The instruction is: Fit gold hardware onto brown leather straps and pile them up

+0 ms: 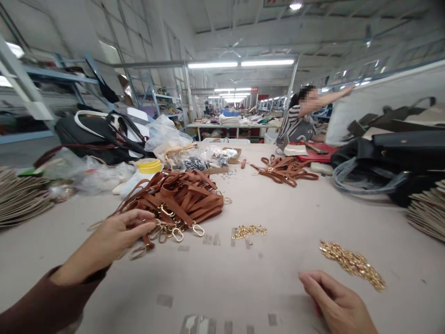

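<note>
My left hand (120, 232) is at the near left side of a heap of brown straps (187, 195). Its thumb and fingers close around a gold clasp (160, 223) at one strap's end; the contact is partly hidden. More gold clasps hang out along the front of the heap. Low on the right, my right hand (335, 301) is held over the table with thumb and index finger pressed together. Whatever lies between those fingertips, if anything, is too small to make out. Just beyond it lies a pile of small gold metal pieces (351, 264). Smaller gold pieces (248, 232) sit mid-table.
A second bunch of brown straps (288, 170) lies farther back. Plastic bags and an open box (212, 162) stand behind the heap, beside a yellow lid (149, 166). Black bags (385, 157) and stacked panels (429, 213) line the right. A person in stripes (294, 123) reaches sideways beyond the table.
</note>
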`<state>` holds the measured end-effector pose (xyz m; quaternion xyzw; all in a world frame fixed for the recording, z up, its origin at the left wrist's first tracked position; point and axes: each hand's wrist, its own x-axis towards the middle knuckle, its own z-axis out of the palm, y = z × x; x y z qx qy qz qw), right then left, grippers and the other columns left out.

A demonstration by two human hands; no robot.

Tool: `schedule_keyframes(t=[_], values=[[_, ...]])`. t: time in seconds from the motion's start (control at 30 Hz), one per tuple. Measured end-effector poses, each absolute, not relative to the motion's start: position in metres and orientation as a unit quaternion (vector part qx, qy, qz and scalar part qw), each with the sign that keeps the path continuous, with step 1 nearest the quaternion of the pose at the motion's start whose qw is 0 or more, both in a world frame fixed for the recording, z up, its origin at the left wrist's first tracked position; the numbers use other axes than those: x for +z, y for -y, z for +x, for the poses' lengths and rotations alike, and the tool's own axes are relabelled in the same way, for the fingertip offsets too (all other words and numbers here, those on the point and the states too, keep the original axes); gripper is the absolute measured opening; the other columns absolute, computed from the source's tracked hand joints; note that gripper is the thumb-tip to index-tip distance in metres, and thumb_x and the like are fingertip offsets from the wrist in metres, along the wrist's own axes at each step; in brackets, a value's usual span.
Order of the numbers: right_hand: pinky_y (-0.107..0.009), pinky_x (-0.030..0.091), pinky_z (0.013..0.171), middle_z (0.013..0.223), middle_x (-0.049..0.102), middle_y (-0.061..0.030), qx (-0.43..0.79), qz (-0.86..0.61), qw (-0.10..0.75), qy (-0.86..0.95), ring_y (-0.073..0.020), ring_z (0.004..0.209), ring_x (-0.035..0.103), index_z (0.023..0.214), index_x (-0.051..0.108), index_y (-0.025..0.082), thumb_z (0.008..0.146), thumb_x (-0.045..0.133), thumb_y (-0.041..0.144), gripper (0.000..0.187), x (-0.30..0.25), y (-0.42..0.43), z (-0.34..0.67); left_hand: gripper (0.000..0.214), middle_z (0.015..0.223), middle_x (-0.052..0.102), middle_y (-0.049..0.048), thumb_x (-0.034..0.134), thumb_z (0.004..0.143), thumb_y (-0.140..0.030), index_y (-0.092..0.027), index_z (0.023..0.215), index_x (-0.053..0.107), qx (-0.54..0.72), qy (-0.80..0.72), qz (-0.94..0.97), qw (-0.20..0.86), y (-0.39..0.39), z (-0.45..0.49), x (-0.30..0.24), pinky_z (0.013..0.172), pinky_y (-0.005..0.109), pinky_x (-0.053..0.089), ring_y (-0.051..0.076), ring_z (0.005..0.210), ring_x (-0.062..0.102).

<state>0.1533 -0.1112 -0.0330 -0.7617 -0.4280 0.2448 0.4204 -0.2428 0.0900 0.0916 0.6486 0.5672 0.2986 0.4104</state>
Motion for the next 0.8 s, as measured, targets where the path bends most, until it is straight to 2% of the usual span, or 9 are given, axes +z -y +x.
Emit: schedule_keyframes(t=[0.07, 0.13, 0.2, 0.37, 0.53, 0.8], values=[[-0.022, 0.046, 0.049, 0.051, 0.055, 0.0016, 0.316, -0.730, 0.477, 0.373, -0.0142, 0.050, 0.054, 0.067, 0.068, 0.019, 0.072, 0.064, 0.061, 0.042, -0.028, 0.112, 0.146, 0.048, 0.081, 0.069, 0.0033, 0.073, 0.073, -0.045, -0.016, 0.110, 0.062, 0.285, -0.541, 0.650, 0.451, -0.070, -0.215, 0.096, 0.054, 0.021, 0.040, 0.014, 0.060, 0.056], [-0.025, 0.050, 0.054, 0.057, 0.062, -0.0016, 0.371, -0.684, 0.534, 0.330, -0.0165, 0.054, 0.058, 0.073, 0.072, 0.018, 0.065, 0.072, 0.058, 0.041, -0.022, 0.113, 0.138, 0.049, 0.095, 0.069, 0.0052, 0.073, 0.074, -0.037, -0.017, 0.117, 0.059, 0.294, -0.499, 0.644, 0.500, -0.050, -0.182, 0.092, 0.059, 0.021, 0.043, 0.013, 0.068, 0.058], [-0.027, 0.053, 0.058, 0.060, 0.066, -0.0036, 0.390, -0.642, 0.584, 0.308, -0.0177, 0.057, 0.062, 0.081, 0.074, 0.017, 0.062, 0.078, 0.053, 0.040, -0.015, 0.117, 0.128, 0.051, 0.095, 0.068, 0.0045, 0.073, 0.073, -0.031, -0.018, 0.121, 0.057, 0.286, -0.449, 0.622, 0.575, -0.034, -0.148, 0.082, 0.063, 0.021, 0.044, 0.015, 0.076, 0.062], [-0.026, 0.053, 0.060, 0.060, 0.068, -0.0025, 0.396, -0.574, 0.648, 0.306, -0.0153, 0.057, 0.064, 0.080, 0.069, 0.018, 0.071, 0.076, 0.044, 0.028, -0.006, 0.124, 0.103, 0.038, 0.085, 0.067, 0.0035, 0.072, 0.073, -0.025, -0.016, 0.108, 0.063, 0.206, -0.340, 0.569, 0.719, -0.007, -0.072, 0.043, 0.064, 0.022, 0.044, 0.017, 0.081, 0.061], [-0.023, 0.051, 0.060, 0.062, 0.068, -0.0007, 0.401, -0.549, 0.666, 0.306, -0.0119, 0.056, 0.062, 0.081, 0.069, 0.018, 0.076, 0.073, 0.040, 0.023, -0.011, 0.125, 0.104, 0.021, 0.083, 0.067, 0.0007, 0.064, 0.075, -0.019, -0.016, 0.095, 0.067, 0.146, -0.250, 0.599, 0.746, 0.010, -0.024, 0.025, 0.064, 0.022, 0.041, 0.013, 0.073, 0.057], [-0.020, 0.046, 0.057, 0.061, 0.064, 0.0010, 0.389, -0.589, 0.640, 0.305, -0.0100, 0.056, 0.057, 0.079, 0.070, 0.017, 0.075, 0.074, 0.041, 0.024, -0.018, 0.128, 0.114, 0.023, 0.080, 0.069, 0.0007, 0.048, 0.077, -0.010, -0.016, 0.087, 0.068, 0.125, -0.183, 0.675, 0.704, 0.019, -0.010, 0.024, 0.076, 0.025, 0.043, 0.016, 0.081, 0.061]])
